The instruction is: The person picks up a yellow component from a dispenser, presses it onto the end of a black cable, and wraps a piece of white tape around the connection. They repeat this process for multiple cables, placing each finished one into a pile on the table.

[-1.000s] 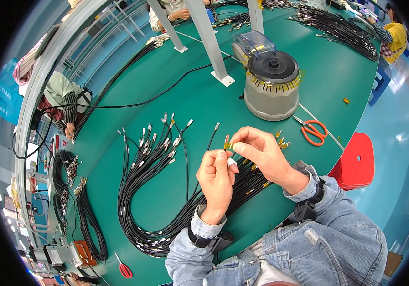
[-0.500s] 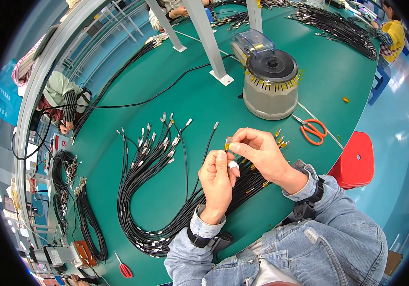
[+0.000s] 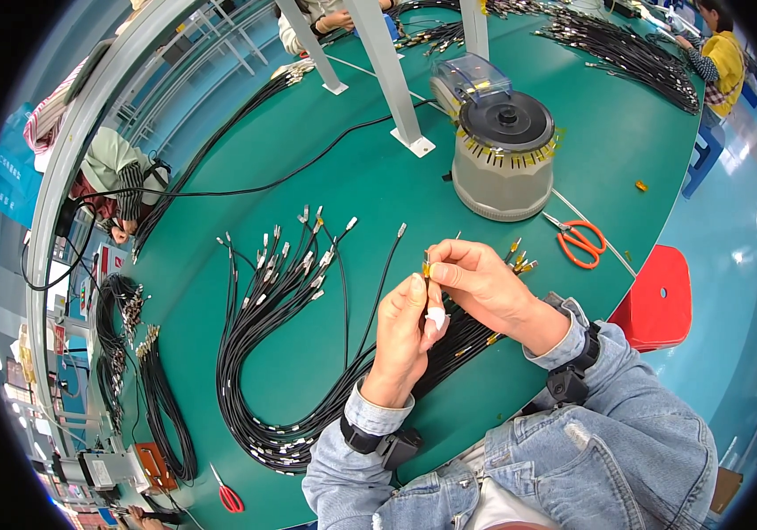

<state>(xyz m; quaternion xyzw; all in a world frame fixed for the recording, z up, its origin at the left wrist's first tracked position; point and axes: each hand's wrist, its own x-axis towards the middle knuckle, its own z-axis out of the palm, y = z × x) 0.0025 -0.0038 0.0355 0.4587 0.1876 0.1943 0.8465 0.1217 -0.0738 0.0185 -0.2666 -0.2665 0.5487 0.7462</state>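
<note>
My right hand [image 3: 489, 287] pinches a cable connector [image 3: 427, 263] at its metal end, where a bit of amber tape is wrapped. Just below it, my left hand [image 3: 403, 331] grips the same black cable between thumb and fingers; a white wrap [image 3: 436, 318] covers one of its fingertips. Under and beside my hands lies a bent bundle of black cables [image 3: 250, 397] with silver connectors at its far end. Several cable ends with amber tape [image 3: 524, 263] stick out to the right of my right hand.
Beyond my hands stands a round tape dispenser [image 3: 504, 172] with tape strips around its rim. Orange-handled scissors [image 3: 579, 244] lie right of it, red scissors [image 3: 230, 497] at the near left. A red stool [image 3: 661, 296] stands by the table's right edge. Metal posts [image 3: 387, 75] rise from the green table.
The connector has turned from its broad face to a narrower side. My left thumb has moved a little and that hand has tilted; my right hand keeps its pinch.
</note>
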